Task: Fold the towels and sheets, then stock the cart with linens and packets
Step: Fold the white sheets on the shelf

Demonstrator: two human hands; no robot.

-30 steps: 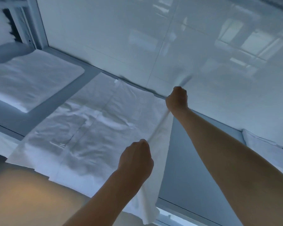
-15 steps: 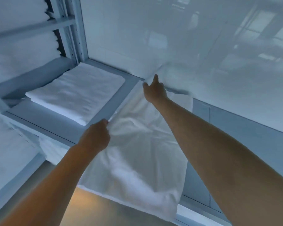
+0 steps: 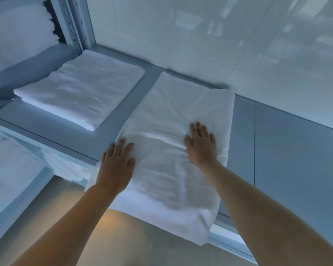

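Since half a second ago both hands are lying flat instead of pinching: the sheet (image 3: 181,135), now doubled over, is resting on the shelf (image 3: 148,77), its near end hanging past the front edge. Beside it, toward the shelf's left corner, a folded stack (image 3: 81,89) is sitting. Left hand (image 3: 116,166) and right hand (image 3: 200,148) are pressing open-palmed, gripping nothing. That overhang is probably risking a slide off, and uneven smoothing is likely trapping the central ridge as a crease
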